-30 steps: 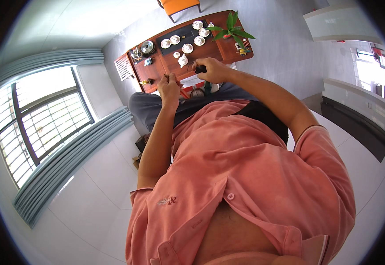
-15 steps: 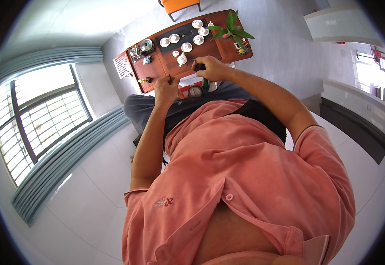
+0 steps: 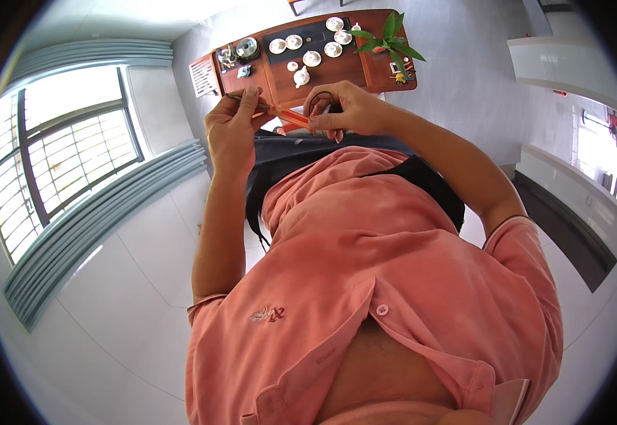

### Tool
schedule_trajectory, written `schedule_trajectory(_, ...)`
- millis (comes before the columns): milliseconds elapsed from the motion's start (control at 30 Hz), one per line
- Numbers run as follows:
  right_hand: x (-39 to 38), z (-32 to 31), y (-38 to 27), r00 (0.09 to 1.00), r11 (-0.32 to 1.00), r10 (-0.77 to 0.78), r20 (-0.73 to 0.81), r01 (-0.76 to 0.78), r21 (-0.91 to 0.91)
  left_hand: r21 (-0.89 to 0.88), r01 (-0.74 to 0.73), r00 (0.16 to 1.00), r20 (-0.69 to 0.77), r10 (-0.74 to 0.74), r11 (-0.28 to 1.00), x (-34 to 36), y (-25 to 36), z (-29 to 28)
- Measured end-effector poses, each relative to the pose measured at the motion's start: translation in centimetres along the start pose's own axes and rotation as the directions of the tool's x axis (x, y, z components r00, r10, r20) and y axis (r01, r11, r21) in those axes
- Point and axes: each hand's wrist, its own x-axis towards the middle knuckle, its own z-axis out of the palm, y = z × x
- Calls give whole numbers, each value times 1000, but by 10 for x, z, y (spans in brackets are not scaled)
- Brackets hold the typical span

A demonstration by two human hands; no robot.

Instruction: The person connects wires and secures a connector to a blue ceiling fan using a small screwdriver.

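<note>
My left hand (image 3: 230, 134) is raised in front of my lap, fingers pinched on a thin dark stick-like thing (image 3: 250, 104). To its right, my right hand (image 3: 354, 110) is closed around a small black object (image 3: 335, 108), with a thin dark loop (image 3: 314, 100) curving over its fingers. What exactly either thing is I cannot make out. Between the hands shows an orange-red strip (image 3: 296, 117) with a pale line along it; I cannot tell whether it is held or lies behind them.
Beyond my hands stands a reddish-brown wooden tea table (image 3: 284, 86). On it are several white lidded cups (image 3: 311, 58), a white teapot (image 3: 301, 76), a kettle (image 3: 247, 48) and a potted green plant (image 3: 388, 44). A window (image 3: 75, 156) is at the left.
Both hands have come up closer to me, and the left has moved leftward. The dark loop and orange-red strip now show more plainly. My view has shifted slightly, so the table sits higher.
</note>
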Motion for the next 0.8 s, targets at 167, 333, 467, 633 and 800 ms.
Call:
schedule_trajectory(167, -13, 14, -18, 990, 996, -73, -120, 66, -57, -229, 10, 1000, -5, -12, 973, -27, 6, 1)
schedule_trajectory(333, -26, 17, -36, 980, 993, -4, -200, 27, 115, -271, 85, 996, 38, -78, 959, -60, 11, -6)
schedule_trajectory(467, -46, 21, -68, 971, 991, -31, -235, -1, -134, 461, 102, 955, 203, -217, 882, -87, 3, -46)
schedule_trajectory(633, -75, 29, -89, 995, 968, -35, -88, 12, -252, 642, 23, 861, 376, -341, 766, -130, -12, -62)
schedule_trajectory(800, -81, 43, -107, 996, 929, -57, 66, 77, -362, 701, -96, 837, 440, -324, 706, -136, 0, -69)
